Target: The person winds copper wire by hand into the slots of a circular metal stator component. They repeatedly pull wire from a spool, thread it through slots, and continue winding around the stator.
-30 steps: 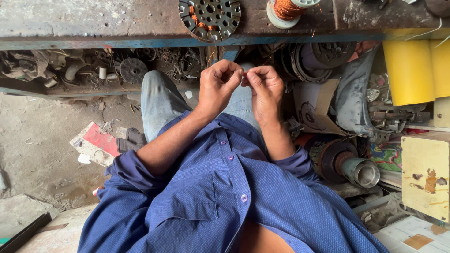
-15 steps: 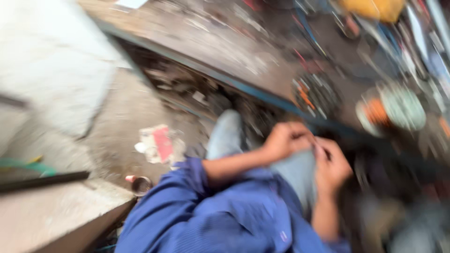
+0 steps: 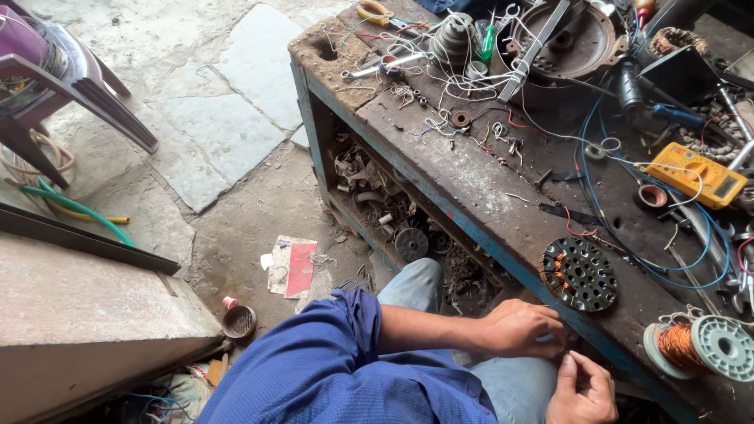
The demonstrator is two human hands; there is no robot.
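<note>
Head view: a stone-flagged workshop floor (image 3: 228,118), dusty and cracked, with a plastic chair (image 3: 55,71) at far left, a green hose (image 3: 78,208) beneath it and a concrete slab (image 3: 86,306) in the near corner. A torn red-and-white packet (image 3: 292,267) and a small rusty cup (image 3: 238,320) lie on the dirt. Rightward stands a worn wooden workbench (image 3: 471,169) with a blue-painted edge, littered with wire offcuts, scissors (image 3: 385,67), a yellow multimeter (image 3: 701,174) and a blue cable (image 3: 628,243). A seated person in a blue shirt (image 3: 338,373) works below the bench edge: the left hand (image 3: 525,328) and right hand (image 3: 583,390) are close together, fingertips pinched on something too fine to make out. Just above them, a dark round motor stator (image 3: 580,274) lies flat on the bench, its face upward, holes ringing it, copper windings showing at its left. A spool of copper wire (image 3: 699,345) rests at far right, lying on its side, its axis running left to right.
</note>
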